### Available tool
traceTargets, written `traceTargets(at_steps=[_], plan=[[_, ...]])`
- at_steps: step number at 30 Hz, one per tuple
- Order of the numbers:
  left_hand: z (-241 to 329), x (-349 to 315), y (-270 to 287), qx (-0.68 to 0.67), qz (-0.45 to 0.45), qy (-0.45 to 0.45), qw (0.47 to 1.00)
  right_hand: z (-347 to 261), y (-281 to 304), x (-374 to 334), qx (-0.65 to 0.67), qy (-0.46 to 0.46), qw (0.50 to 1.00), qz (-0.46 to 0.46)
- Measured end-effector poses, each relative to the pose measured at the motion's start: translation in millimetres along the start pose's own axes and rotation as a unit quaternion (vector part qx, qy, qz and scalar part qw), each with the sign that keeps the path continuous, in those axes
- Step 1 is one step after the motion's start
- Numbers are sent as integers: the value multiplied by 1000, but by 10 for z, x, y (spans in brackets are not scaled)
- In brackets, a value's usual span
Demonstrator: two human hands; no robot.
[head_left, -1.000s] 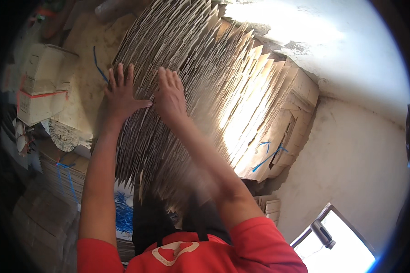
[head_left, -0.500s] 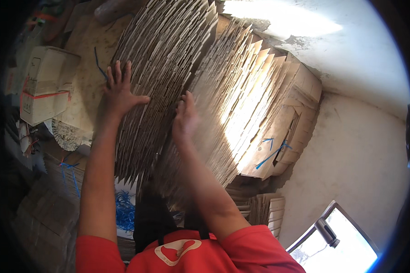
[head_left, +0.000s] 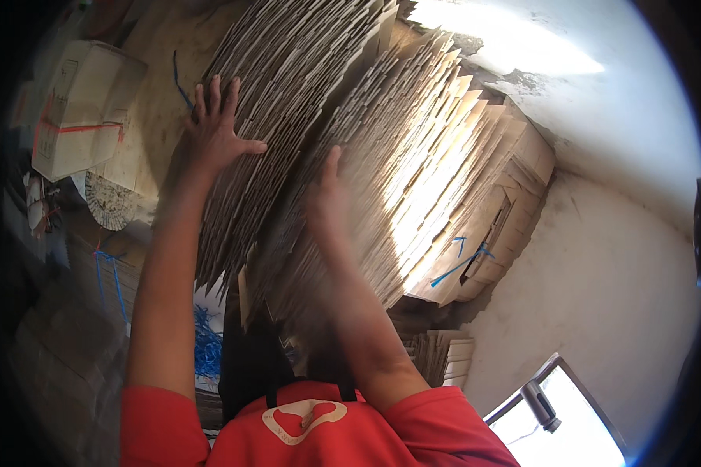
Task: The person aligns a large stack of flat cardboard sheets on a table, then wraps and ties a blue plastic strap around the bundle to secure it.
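Two long rows of cardboard sheets standing on edge fill the middle, split by a dark slanting gap. Against the outer side of the left row (head_left: 280,101) lies my left hand (head_left: 218,136), fingers spread and thumb stretched over the sheet edges. My right hand (head_left: 329,206) is blurred by motion at the gap side of the right row (head_left: 397,148). One of its fingers points up and away; the others are smeared or hidden. Neither hand shows anything gripped. One light sheet (head_left: 245,296) sticks out at the near end of the gap.
A carton tied with red string (head_left: 89,109) stands at far left. Blue twine (head_left: 208,342) lies tangled near my legs. Flat cardboard with a blue tie (head_left: 463,265) closes the right row, beside a pale wall (head_left: 584,249). More cardboard (head_left: 444,354) is stacked lower right.
My right hand has shifted slightly up and to the right, with one finger now stretched out. The gap between the rows looks wider near me. My left hand stays spread on the left row.
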State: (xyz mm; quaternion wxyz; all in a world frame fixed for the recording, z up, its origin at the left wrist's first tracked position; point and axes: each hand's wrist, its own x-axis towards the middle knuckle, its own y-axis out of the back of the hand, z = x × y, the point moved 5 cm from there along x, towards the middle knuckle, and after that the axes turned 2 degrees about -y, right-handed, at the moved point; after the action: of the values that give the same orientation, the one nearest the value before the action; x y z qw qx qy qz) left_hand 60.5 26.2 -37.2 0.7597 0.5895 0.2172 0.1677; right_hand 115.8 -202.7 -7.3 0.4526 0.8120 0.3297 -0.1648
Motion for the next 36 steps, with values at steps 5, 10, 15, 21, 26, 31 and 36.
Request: traceTargets(at_steps=[5,10,15,21,26,31,36], plan=[[-1,15,-23,0,-16,4,1000,-230,112,-57,-56,-30,998,6],[-30,25,-54,0,6,-8,1000,-265,58,-81,-93,-11,995,29],[-40,14,-61,-8,21,-7,1000,-244,-60,2,-95,-39,994,28],[3,27,-25,-13,22,-3,1000,-306,-187,191,-116,-28,990,78],[-13,2,-45,-18,17,9,1000,-462,51,156,-114,-27,989,87],[38,28,-27,-25,-10,16,1000,-560,54,244,-122,-31,989,74],[-68,12,-54,-28,17,13,999,-808,246,206,-123,-35,990,53]])
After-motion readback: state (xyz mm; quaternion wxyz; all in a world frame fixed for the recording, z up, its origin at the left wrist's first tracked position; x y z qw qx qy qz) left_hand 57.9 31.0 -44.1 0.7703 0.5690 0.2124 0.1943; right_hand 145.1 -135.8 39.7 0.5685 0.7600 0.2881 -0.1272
